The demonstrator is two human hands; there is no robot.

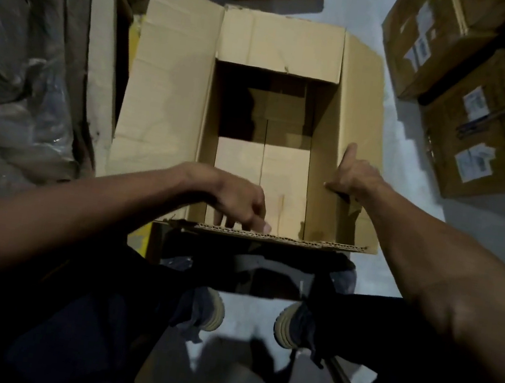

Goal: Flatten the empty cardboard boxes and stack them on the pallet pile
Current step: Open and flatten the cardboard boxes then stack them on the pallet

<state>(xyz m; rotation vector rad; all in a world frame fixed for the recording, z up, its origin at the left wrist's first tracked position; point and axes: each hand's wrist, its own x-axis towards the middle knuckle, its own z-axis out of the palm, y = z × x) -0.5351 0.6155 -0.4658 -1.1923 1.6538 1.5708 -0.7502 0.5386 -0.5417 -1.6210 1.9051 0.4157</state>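
Getting the empty box [270, 123] ready to squash flat.

Standing open on the floor by the feet. Right hand [351, 175] gripping the right wall, left hand [240, 202] loose over the near edge, holding nothing. Next: push the sides together.

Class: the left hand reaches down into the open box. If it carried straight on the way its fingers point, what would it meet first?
Probably the box's near wall: the left hand has its fingers pointing down just inside the near edge. Depth is unclear; it might slide on to the box bottom.
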